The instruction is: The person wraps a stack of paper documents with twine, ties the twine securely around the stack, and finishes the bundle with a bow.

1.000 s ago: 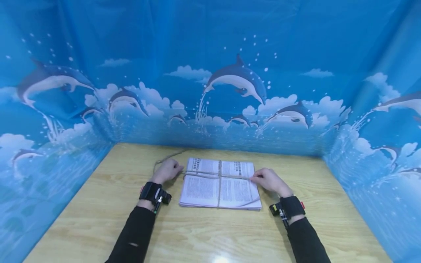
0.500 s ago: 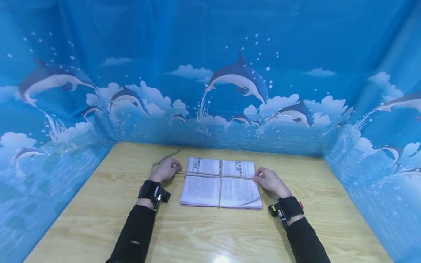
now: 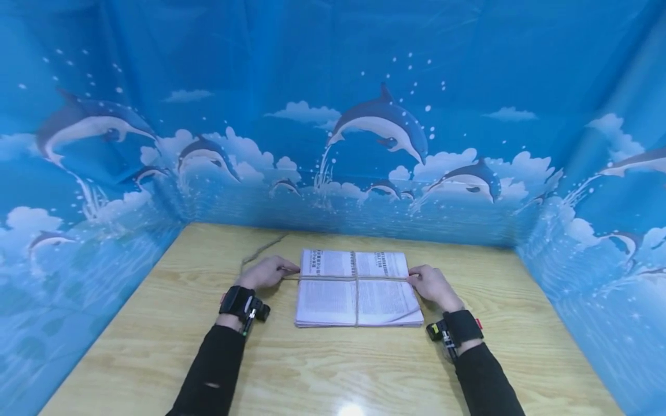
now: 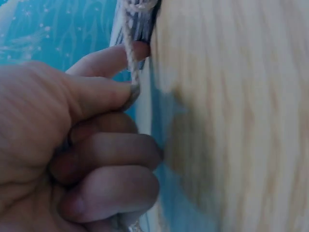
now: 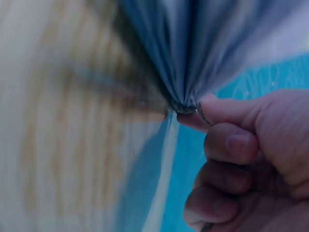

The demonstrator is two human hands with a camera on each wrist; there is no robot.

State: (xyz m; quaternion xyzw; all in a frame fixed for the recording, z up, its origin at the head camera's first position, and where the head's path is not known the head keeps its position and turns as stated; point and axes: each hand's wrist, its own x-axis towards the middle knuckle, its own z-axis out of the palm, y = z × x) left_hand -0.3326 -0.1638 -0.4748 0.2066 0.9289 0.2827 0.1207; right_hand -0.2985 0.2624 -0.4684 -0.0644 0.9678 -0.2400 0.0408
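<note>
A flat stack of printed newspaper sheets (image 3: 328, 303) lies on the table, crossed by thin twine (image 3: 356, 303) both lengthwise and widthwise. At its left edge my left hand (image 3: 266, 273) pinches the twine between thumb and index finger; the left wrist view shows the twine (image 4: 129, 46) running up from the thumb tip, with the other fingers curled. My right hand (image 3: 433, 286) is at the opposite edge. In the right wrist view its thumb and index finger pinch the twine (image 5: 203, 115) against the paper edges (image 5: 181, 72), and its remaining fingers are curled.
A loose tail of twine (image 3: 262, 248) trails behind the left hand toward the table's back edge. The wooden table (image 3: 333, 370) is bounded at the back and sides by a blue dolphin-print curtain (image 3: 250, 115).
The newspaper stack has shifted slightly right. My left hand has moved right, up against the stack's left edge, and my right hand stays at the right edge, still pinching the twine.
</note>
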